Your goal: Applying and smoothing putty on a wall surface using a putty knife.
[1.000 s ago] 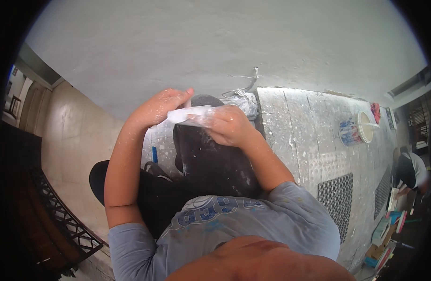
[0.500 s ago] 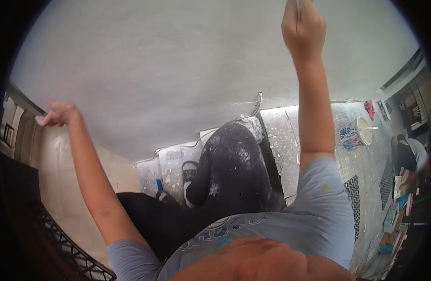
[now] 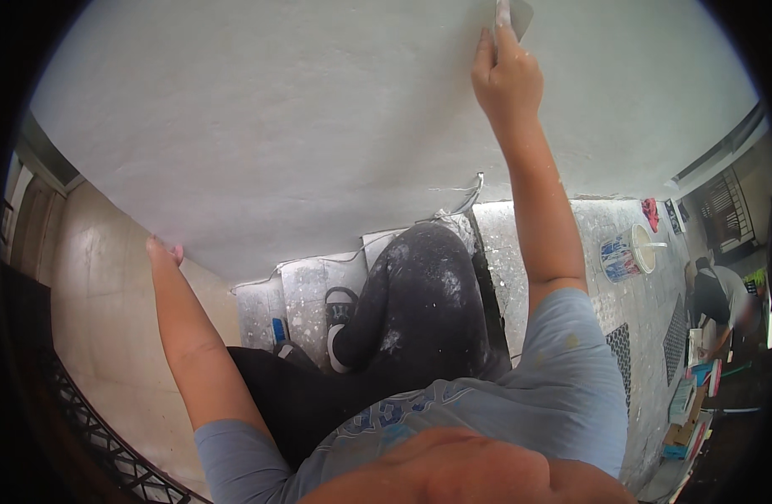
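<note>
My right hand point(image 3: 509, 80) is raised high against the grey-white wall point(image 3: 277, 109). It grips a putty knife point(image 3: 520, 23), its forefinger stretched along the tool. The broad blade lies at the wall's surface, partly cut off by the top of the picture. Low at the left, my left hand point(image 3: 165, 250) is at the wall's side edge, holding no tool. Its thumb stands apart from the rest, and most of its fingers are hidden from view. My bent knee point(image 3: 428, 294), in dark trousers smeared with white, is close to the wall's foot.
White-spattered steps point(image 3: 314, 294) lie below, with a cable along the wall's foot. On the paving at the right stands a bucket point(image 3: 642, 250), near a red cloth point(image 3: 650, 214). Another person point(image 3: 722, 294) bends over boxes point(image 3: 684, 403). A dark railing point(image 3: 100, 437) curves at lower left.
My right hand has moved left and slightly down, bringing the blade into view. My left hand has come down and right, from spread fingers in the air to the wall's edge.
</note>
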Tool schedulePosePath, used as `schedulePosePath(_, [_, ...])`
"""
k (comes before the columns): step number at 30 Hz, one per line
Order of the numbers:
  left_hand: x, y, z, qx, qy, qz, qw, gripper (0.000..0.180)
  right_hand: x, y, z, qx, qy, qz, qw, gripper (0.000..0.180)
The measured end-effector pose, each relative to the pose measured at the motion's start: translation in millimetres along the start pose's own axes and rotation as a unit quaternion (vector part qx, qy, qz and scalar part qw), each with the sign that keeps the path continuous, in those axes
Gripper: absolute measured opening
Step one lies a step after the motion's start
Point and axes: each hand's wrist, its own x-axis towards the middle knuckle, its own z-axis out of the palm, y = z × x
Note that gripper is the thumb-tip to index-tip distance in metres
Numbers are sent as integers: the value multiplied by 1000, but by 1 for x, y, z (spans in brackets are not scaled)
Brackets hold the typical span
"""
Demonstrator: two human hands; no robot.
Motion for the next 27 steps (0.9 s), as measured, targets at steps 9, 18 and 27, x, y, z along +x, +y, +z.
schedulePosePath(9, [69, 11, -22, 960, 140, 209, 121, 46, 11, -29, 7, -121, -85, -116, 982, 17])
schedulePosePath(18, [2, 5, -9, 971, 59, 186, 135, 49, -2, -14, 17, -130, -113, -168, 970, 14])
schedulePosePath(27, [34, 5, -11, 967, 66, 209, 131, 51, -5, -46, 20, -107, -119, -150, 976, 14])
